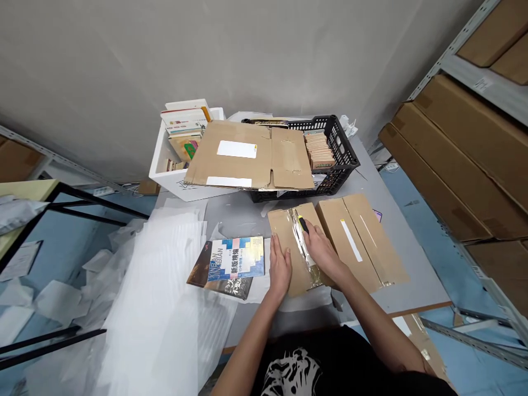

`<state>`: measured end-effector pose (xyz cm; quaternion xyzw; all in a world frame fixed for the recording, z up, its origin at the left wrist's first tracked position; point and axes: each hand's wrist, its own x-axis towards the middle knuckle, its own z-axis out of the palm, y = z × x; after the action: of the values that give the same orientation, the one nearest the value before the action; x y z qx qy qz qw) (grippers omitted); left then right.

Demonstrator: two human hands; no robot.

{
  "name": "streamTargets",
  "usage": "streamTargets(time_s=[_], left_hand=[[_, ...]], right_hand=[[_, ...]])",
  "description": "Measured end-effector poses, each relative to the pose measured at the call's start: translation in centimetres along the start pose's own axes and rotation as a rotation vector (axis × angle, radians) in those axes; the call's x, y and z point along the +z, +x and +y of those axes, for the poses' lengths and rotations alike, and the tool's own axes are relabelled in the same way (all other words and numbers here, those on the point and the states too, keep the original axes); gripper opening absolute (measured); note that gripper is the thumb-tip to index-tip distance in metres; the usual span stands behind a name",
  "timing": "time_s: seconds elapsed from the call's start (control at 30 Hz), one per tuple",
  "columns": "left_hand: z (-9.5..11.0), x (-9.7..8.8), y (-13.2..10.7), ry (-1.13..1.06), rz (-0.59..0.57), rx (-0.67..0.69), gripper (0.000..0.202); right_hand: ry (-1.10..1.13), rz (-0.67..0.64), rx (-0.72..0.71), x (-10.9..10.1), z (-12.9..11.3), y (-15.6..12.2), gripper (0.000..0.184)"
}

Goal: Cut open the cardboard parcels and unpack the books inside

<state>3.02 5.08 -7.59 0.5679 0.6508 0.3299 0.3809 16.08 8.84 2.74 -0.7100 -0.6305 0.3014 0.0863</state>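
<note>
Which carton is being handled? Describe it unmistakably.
On the grey table two cardboard cartons lie side by side. Take the left carton, under the left hand and the right hand with its yellow tool. Crinkled clear tape crosses it; the right carton bears a white strip.

Bare table strip is open behind the taped box. Left blocked by books, right by second box, far side by black basket and flat cardboard.

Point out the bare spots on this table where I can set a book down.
Bare grey table between the flattened carton and the taped box, where the right hand grips a cutter; another strip right of the second box. Crowded: foam sheets left, black crate behind.
</note>
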Motion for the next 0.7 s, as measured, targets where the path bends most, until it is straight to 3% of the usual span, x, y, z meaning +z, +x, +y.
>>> streamTargets(time_s=[0.2, 0.37, 0.53, 0.7], left_hand=[[0.3, 0.2, -0.1, 0.003, 0.024, -0.008, 0.059], [0.7, 0.3, -0.1, 0.03, 0.014, -0.046, 0.059], [1.0, 0.3, -0.1, 0.049, -0.005, -0.081, 0.058], [0.9, 0.4, -0.1, 0.011, 0.025, -0.08, 0.057]], right_hand=[[-0.217, -0.047, -0.032, 0.3, -2.2, 1.9, 0.051], [-0.413, -0.083, 0.001, 1.0, -2.7, 2.1, 0.065], [-0.46, -0.066, -0.008, 1.6, -2.9, 2.2, 0.074], [-0.485, -0.077, -0.012, 1.7, -2.8, 1.6, 0.069]])
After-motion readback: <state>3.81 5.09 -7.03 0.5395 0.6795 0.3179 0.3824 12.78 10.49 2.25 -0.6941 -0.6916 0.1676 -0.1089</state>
